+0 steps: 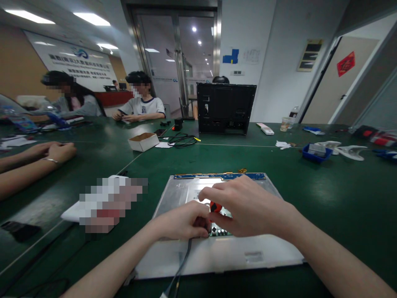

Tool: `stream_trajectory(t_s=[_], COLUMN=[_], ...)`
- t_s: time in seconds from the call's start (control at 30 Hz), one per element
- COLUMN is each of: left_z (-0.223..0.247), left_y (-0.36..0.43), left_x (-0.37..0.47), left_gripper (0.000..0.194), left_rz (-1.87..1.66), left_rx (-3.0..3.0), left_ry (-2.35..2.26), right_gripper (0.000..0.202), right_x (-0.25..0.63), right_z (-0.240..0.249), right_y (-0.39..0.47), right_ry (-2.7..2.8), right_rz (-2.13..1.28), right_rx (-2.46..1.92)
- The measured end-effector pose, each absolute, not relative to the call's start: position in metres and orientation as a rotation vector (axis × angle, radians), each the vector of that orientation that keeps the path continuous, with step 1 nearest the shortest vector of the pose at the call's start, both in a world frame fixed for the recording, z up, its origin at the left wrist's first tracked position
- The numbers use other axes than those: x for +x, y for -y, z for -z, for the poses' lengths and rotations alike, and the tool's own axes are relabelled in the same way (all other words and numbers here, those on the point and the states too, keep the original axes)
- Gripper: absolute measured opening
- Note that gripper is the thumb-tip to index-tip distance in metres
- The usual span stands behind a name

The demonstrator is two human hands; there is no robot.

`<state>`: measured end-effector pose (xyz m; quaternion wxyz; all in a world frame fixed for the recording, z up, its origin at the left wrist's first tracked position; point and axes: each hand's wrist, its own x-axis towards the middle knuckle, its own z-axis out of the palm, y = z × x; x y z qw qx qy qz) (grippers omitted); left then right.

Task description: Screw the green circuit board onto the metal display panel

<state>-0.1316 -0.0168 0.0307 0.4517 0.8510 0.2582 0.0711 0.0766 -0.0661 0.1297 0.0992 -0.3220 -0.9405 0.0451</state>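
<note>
In the head view, my right hand point(245, 207) is closed around a rounded red-and-black tool handle point(215, 206), above a green circuit board point(221, 231) on a flat silver-and-white panel near me on the green surface point(328, 198). My left hand point(186, 219) curls at the board's left, beside a thin dark cable point(187, 252); its grip I cannot tell. I'd best hold the handle steady, press lightly and guard the cable

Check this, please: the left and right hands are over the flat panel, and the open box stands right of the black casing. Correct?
Not quite: the head view shows the open box left of the black casing. The left hand and right hand are indeed over the flat panel.
</note>
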Motion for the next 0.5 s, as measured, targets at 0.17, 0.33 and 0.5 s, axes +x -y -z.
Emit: stream_trajectory(t_s=[0.17,0.33,0.5], left_z=[-0.0283,-0.0274,-0.0263], left_y=[0.0181,0.0165,0.0147], left_x=[-0.1336,-0.1339,-0.1342], left_gripper=[0.009,0.008,0.007], left_rz=[-0.169,-0.149,-0.14], left_rx=[2.089,2.106,2.116], left_ry=[-0.709,-0.708,-0.697], right_gripper=[0.015,0.014,0.016], right_x=[0.0751,0.0747,0.0755], right_z=[-0.1273,-0.1278,-0.1282], right_y=[0.0651,0.0656,0.0657], right_ry=[2.769,2.769,2.75], right_rz=[-0.064,-0.045,-0.05], right_rx=[-1.003,-0.993,-1.0])
